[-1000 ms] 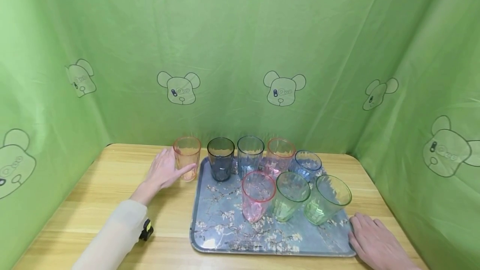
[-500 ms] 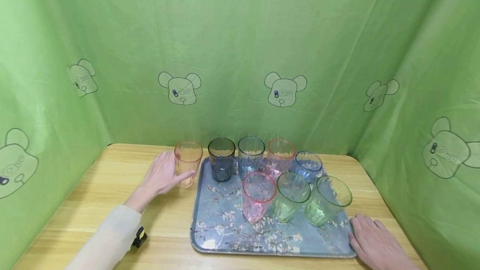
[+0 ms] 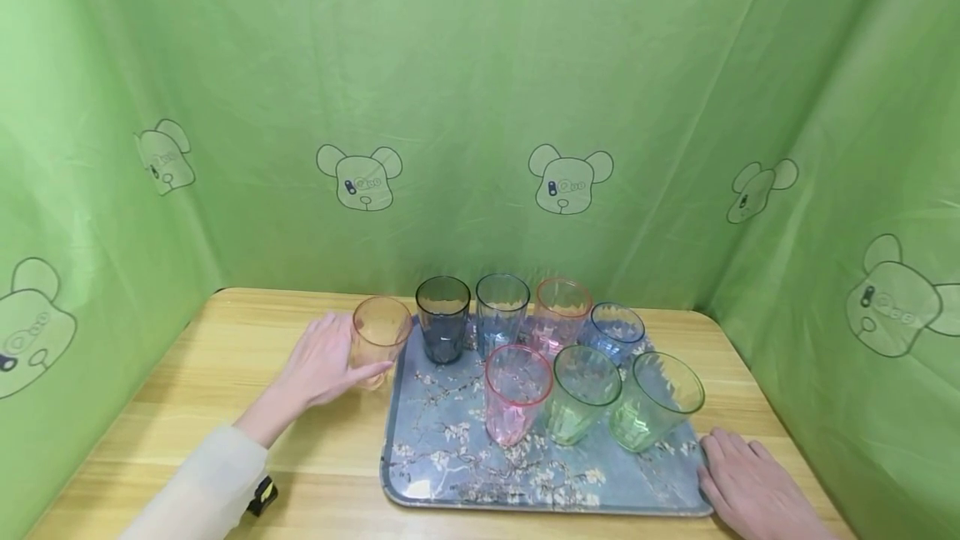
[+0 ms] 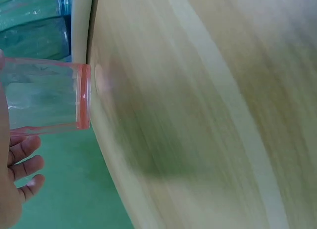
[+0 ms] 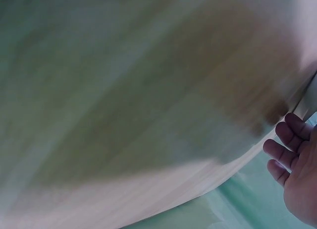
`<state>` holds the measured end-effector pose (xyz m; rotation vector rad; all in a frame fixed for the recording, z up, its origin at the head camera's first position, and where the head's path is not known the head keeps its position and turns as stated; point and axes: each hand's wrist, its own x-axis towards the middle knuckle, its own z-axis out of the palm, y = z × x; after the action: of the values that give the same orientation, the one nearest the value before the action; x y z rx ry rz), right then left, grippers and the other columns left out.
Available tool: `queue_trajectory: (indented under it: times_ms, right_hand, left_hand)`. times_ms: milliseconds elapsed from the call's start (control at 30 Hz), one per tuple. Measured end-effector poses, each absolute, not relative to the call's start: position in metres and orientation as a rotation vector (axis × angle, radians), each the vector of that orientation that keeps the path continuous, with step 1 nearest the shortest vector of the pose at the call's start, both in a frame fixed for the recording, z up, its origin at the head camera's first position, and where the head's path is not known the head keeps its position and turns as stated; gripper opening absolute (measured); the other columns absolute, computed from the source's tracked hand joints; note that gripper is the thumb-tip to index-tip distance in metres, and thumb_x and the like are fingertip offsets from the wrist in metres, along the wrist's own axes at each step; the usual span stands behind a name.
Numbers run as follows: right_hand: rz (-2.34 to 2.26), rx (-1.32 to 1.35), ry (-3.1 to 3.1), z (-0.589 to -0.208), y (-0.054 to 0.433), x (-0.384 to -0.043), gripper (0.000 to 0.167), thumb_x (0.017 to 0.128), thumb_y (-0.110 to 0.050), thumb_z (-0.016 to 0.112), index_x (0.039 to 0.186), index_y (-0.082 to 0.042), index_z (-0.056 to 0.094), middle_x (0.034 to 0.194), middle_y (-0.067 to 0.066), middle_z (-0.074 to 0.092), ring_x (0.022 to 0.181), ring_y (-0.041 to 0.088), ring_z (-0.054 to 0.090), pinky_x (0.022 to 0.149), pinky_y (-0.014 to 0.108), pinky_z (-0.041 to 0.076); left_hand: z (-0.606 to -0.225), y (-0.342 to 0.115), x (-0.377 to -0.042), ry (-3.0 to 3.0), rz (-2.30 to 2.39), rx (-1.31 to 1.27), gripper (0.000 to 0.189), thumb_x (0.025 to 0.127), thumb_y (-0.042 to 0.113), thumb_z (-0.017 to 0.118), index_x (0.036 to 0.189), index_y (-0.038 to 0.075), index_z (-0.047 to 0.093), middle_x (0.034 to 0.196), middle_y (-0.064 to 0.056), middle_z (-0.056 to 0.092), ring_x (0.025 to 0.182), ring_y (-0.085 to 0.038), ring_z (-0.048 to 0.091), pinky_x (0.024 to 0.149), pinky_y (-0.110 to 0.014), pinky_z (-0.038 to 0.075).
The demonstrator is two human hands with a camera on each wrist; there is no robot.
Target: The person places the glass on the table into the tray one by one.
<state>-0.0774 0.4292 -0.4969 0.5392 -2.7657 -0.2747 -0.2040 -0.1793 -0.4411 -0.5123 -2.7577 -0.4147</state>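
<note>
My left hand (image 3: 321,363) holds an orange-tinted clear tumbler (image 3: 381,325), thumb on the near side and fingers on the far left. Upright or nearly so, it is just left of the blue floral tray (image 3: 431,473). In the left wrist view, the base of the tumbler (image 4: 49,95) is at or very near the wooden tabletop; contact is unclear. My right hand (image 3: 753,477) lies by the tray's front right corner with relaxed fingers and nothing in its grasp. In the right wrist view its fingers (image 5: 281,152) appear loosely bent.
Along the tray's back stand a dark grey tumbler (image 3: 442,332), a light blue one (image 3: 501,323), a pink one (image 3: 558,323) and a shorter blue one (image 3: 615,340). In front are a pink tumbler (image 3: 510,407) and two green ones (image 3: 573,407). Green cloth (image 3: 465,65) encloses the table.
My left hand and the orange tumbler have moved toward the front and slightly right, closer to the tray's left edge. The right hand and the other tumblers have stayed put.
</note>
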Motion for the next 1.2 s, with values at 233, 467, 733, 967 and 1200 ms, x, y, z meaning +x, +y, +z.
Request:
queue_trajectory:
  times_ms: [233,467,733,967,1200]
  right_hand:
    - [-0.269,0.541,-2.756,-0.497,0.43,-0.078,0.024,0.087,-0.026,0.072,0.089,-0.02,0.048,0.085,-0.008,0.042,0.075,0.01,0.039,0.065,0.028,0.033]
    - [-0.274,0.541,-2.759,-0.498,0.43,-0.077,0.024,0.087,-0.027,0.072,0.089,-0.02,0.049,0.086,-0.008,0.043,0.075,0.01,0.04,0.066,0.028,0.033]
    - [-0.282,0.53,-2.768,-0.497,0.429,-0.076,0.023,0.088,-0.026,0.072,0.091,-0.019,0.051,0.086,-0.007,0.045,0.076,0.011,0.042,0.066,0.03,0.034]
    - [-0.281,0.531,-2.765,-0.497,0.43,-0.077,0.024,0.088,-0.027,0.072,0.091,-0.019,0.05,0.086,-0.007,0.044,0.076,0.01,0.041,0.066,0.029,0.034]
    - [-0.267,0.543,-2.755,-0.497,0.429,-0.078,0.023,0.089,-0.027,0.071,0.09,-0.019,0.049,0.086,-0.008,0.043,0.076,0.01,0.041,0.066,0.029,0.033]
  left_hand:
    - [-0.434,-0.174,-0.191,-2.705,-0.375,-0.561,0.082,0.081,0.072,0.076,0.118,0.0,0.064,0.094,-0.007,0.065,0.086,-0.018,0.052,0.08,-0.037,0.049]
    - [-0.43,-0.165,-0.181,-2.638,-0.354,-0.637,0.086,0.083,0.074,0.073,0.124,-0.001,0.064,0.107,-0.012,0.071,0.094,-0.023,0.063,0.084,-0.039,0.056]
    - [-0.428,-0.153,-0.172,-2.569,-0.329,-0.725,0.086,0.087,0.081,0.062,0.119,0.001,0.065,0.108,-0.01,0.072,0.098,-0.022,0.065,0.086,-0.037,0.056]
    - [-0.428,-0.146,-0.166,-2.534,-0.316,-0.768,0.077,0.086,0.08,0.064,0.112,0.007,0.065,0.097,-0.002,0.067,0.087,-0.013,0.053,0.078,-0.029,0.05]
    - [-0.428,-0.138,-0.161,-2.563,-0.35,-0.776,0.076,0.084,0.078,0.068,0.109,0.007,0.065,0.1,-0.003,0.068,0.09,-0.013,0.056,0.08,-0.03,0.054]
